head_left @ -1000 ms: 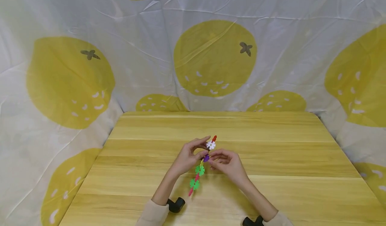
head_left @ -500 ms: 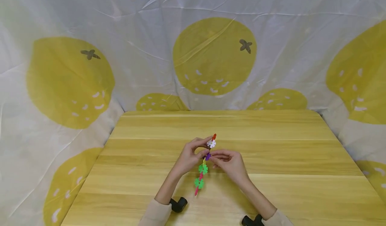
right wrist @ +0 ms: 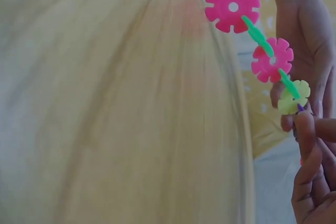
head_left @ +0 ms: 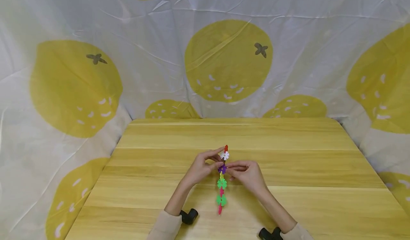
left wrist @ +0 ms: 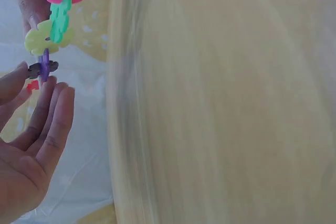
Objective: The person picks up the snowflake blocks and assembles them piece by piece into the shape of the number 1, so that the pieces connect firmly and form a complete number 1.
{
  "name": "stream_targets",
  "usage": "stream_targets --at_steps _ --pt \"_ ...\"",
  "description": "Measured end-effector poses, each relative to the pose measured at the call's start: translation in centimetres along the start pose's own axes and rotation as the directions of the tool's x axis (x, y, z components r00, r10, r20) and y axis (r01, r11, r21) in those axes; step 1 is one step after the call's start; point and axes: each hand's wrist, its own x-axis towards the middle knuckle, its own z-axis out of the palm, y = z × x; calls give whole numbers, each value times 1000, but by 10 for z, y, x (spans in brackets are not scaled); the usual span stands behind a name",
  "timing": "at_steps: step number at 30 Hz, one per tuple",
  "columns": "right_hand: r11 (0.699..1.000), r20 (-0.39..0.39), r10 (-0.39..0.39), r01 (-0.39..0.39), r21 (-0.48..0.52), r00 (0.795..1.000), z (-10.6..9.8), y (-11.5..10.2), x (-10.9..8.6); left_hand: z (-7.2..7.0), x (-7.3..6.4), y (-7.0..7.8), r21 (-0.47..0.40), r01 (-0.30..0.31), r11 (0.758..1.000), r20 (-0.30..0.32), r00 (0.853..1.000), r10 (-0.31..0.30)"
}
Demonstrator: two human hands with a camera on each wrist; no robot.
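A chain of slotted snowflake discs [head_left: 221, 183] runs between my two hands, in red, white, brown, purple, yellow, green and pink. Thumb and fingers of my left hand [head_left: 201, 167] pinch it at the brown disc [left wrist: 34, 71], with the index fingertip up by the red disc [head_left: 226, 148]. From the other side my right hand [head_left: 250, 176] pinches the purple disc [head_left: 222, 169]. Below the hands hang the yellow disc [right wrist: 293, 97], two green discs and two pink ones, the lowest pink disc [right wrist: 232, 7] forming the end. Fingers partly hide the brown and purple discs.
The wooden table [head_left: 153, 136] lies under the hands, its far edge against a white curtain [head_left: 153, 55] printed with yellow lemons. Black wrist mounts [head_left: 189, 217] sit by both beige sleeves [head_left: 164, 225].
The chain's lower end has swung to the right, so it now hangs nearly straight toward me. The purple disc has turned its face more toward the camera. Both hands keep their hold.
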Motion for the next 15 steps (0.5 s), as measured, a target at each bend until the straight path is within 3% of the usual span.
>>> stream_targets --at_steps 8,15 --pt "998 -2 21 -21 -52 1000 -5 2 4 4 6 -4 150 -9 989 -8 1000 10" --pt "992 -13 42 -44 -116 999 -9 4 11 8 11 -9 206 -23 978 -33 999 30"
